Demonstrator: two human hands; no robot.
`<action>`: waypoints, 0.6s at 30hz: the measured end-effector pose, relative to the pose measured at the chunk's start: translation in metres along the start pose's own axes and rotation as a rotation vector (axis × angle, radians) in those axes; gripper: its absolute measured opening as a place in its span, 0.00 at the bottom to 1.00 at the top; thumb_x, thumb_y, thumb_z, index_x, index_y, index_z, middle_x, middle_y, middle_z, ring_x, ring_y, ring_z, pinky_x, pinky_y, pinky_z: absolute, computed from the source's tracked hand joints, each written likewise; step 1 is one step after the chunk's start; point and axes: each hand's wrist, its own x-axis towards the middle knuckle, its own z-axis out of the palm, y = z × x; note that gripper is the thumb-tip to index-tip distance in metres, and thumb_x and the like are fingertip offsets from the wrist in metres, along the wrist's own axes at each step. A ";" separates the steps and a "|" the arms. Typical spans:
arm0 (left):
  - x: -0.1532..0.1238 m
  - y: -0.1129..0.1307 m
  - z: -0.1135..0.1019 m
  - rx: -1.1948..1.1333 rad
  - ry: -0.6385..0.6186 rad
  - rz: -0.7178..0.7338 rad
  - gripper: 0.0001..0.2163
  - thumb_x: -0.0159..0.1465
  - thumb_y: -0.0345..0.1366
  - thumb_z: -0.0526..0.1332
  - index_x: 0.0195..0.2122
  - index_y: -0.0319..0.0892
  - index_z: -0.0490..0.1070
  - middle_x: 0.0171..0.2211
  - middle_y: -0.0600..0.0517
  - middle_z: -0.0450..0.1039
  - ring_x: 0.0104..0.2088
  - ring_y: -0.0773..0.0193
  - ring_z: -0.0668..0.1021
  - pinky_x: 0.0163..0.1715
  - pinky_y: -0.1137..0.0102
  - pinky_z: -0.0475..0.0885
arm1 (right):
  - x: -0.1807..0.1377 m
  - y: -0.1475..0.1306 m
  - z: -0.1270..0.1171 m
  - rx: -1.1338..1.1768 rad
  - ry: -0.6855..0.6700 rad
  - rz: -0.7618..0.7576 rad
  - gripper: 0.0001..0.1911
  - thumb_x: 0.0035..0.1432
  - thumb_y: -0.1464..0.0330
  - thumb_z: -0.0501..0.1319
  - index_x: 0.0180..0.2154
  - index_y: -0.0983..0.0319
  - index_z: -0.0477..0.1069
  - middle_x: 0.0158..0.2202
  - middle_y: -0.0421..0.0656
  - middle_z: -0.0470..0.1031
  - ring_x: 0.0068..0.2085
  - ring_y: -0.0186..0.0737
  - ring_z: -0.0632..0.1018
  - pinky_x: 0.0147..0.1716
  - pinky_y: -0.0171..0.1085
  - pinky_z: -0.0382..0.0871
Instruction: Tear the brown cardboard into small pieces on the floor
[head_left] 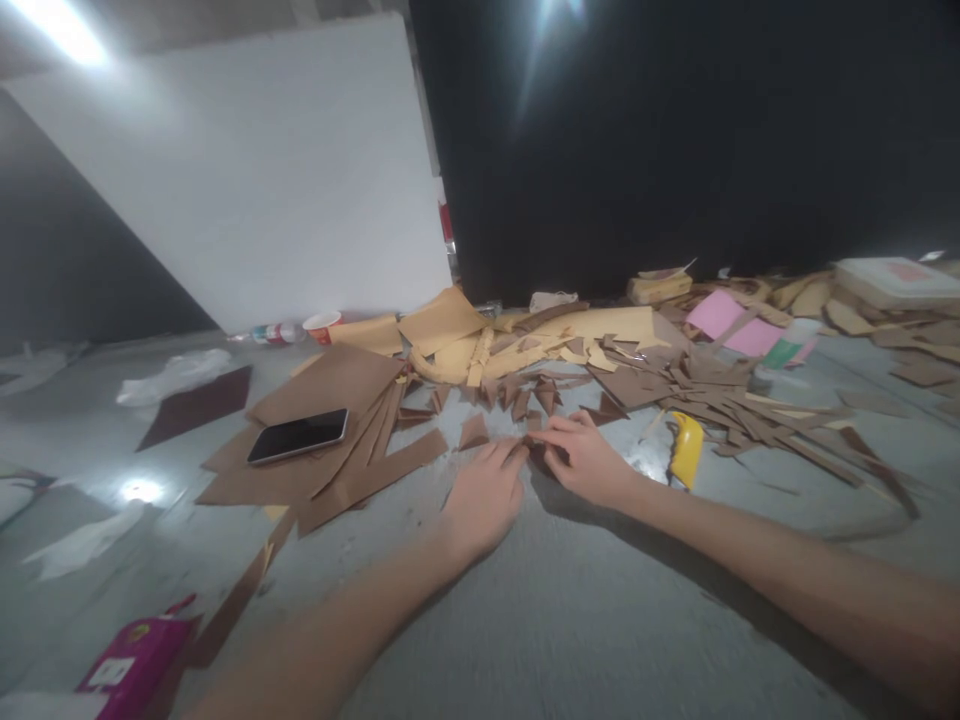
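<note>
My left hand (487, 495) rests low over the grey work surface, its fingers closed at a small brown piece (529, 440) of paper-like sheet. From the other side my right hand (581, 455) reaches the same piece, with its fingertips pressed together on it. The fingers cover most of this piece. Just beyond them stand several small folded brown pieces (521, 402), and a flat brown scrap (473, 432) lies close to my left fingertips. A yellow-handled tool (685, 450), perhaps a cutter, lies to the right of my right hand.
A black phone (298, 437) lies on stacked brown sheets (330, 385) at left. Brown strips (705, 390) and tan scraps (525, 345) pile up behind. A purple box (139, 660) is at lower left, a paper cup (322, 325) at the back, a white box (896, 283) far right.
</note>
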 end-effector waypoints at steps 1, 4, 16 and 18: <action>0.000 0.000 -0.001 0.000 -0.006 0.006 0.20 0.71 0.26 0.51 0.63 0.38 0.68 0.62 0.42 0.73 0.61 0.52 0.75 0.63 0.56 0.71 | 0.000 0.001 0.000 0.005 -0.009 0.004 0.17 0.67 0.76 0.55 0.48 0.60 0.81 0.37 0.44 0.78 0.38 0.41 0.76 0.48 0.44 0.58; 0.000 0.000 -0.001 0.013 -0.014 0.019 0.20 0.71 0.26 0.51 0.63 0.39 0.68 0.62 0.42 0.72 0.61 0.52 0.75 0.62 0.56 0.71 | 0.000 0.002 0.001 0.014 -0.025 0.012 0.17 0.67 0.76 0.54 0.47 0.59 0.81 0.36 0.43 0.78 0.36 0.40 0.76 0.47 0.44 0.58; 0.002 0.004 -0.010 0.087 -0.080 0.039 0.21 0.71 0.26 0.51 0.64 0.39 0.67 0.60 0.40 0.72 0.57 0.49 0.76 0.57 0.55 0.74 | 0.001 0.003 0.002 0.076 -0.042 0.075 0.16 0.67 0.75 0.55 0.45 0.59 0.81 0.38 0.43 0.82 0.37 0.40 0.78 0.51 0.47 0.58; 0.003 0.005 -0.011 0.106 -0.109 0.034 0.22 0.70 0.25 0.51 0.64 0.38 0.67 0.59 0.39 0.72 0.57 0.48 0.75 0.56 0.55 0.74 | 0.001 0.002 0.002 0.077 -0.055 0.057 0.15 0.68 0.75 0.55 0.45 0.59 0.80 0.38 0.43 0.82 0.37 0.40 0.79 0.51 0.47 0.58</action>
